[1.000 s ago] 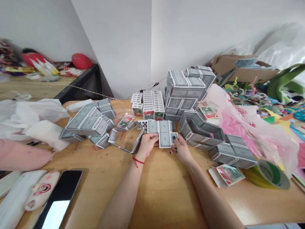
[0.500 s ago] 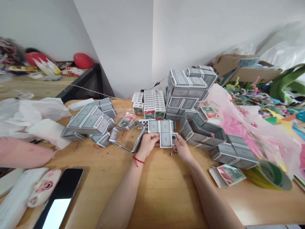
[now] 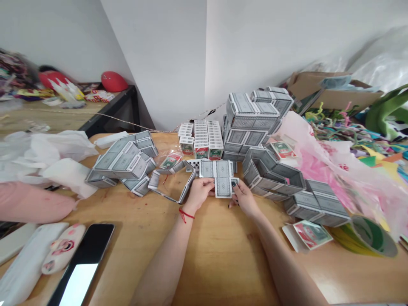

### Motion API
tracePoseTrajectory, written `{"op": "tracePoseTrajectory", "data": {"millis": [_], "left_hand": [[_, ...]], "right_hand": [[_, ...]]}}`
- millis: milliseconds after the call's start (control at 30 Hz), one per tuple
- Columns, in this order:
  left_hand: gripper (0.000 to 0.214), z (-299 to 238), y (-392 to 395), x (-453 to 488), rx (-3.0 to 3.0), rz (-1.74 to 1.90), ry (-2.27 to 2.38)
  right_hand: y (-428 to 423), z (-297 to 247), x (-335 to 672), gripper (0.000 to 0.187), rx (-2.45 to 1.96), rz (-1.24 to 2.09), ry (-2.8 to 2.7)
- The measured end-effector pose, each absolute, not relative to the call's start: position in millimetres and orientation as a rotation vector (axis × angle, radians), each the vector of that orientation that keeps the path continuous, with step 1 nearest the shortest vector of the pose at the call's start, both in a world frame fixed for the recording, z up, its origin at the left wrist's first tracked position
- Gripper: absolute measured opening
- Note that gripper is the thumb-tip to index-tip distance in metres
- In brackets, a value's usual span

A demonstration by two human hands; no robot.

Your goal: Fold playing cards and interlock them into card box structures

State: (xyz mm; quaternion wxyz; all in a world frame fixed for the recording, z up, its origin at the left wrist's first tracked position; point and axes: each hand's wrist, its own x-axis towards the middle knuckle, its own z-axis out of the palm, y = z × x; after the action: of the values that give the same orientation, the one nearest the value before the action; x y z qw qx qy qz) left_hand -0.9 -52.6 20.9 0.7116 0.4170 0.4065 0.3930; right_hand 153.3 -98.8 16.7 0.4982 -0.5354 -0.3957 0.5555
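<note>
A flat piece of joined grey-backed playing cards [image 3: 219,175] lies on the wooden table [image 3: 219,255] in front of me. My left hand [image 3: 199,194], with a red string at the wrist, pinches its left edge with closed fingers. My right hand [image 3: 244,196], with dark nails, pinches a small folded card at the piece's right edge. Behind it stand rows of card packs [image 3: 201,139] and a tall block built of cards [image 3: 253,117].
Card-built structures lie at the left [image 3: 123,163] and right [image 3: 274,176]. A hollow card frame [image 3: 170,185] sits by my left hand. A phone [image 3: 81,265] and pouches lie near left. A tape roll [image 3: 369,236], an opened card box [image 3: 307,234] and a pink bag [image 3: 334,170] are on the right.
My hands and the card piece stay almost as they were; my right fingers have pressed closer onto the small card. The view has shifted slightly.
</note>
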Motion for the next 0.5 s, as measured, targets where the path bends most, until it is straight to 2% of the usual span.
{"op": "tracePoseTrajectory", "data": {"millis": [500], "left_hand": [[0.02,21.2,-51.6,0.5,0.915,0.902,0.899]], "right_hand": [[-99.0,16.2,150.3,0.032,-1.288,1.254,-0.889]]}}
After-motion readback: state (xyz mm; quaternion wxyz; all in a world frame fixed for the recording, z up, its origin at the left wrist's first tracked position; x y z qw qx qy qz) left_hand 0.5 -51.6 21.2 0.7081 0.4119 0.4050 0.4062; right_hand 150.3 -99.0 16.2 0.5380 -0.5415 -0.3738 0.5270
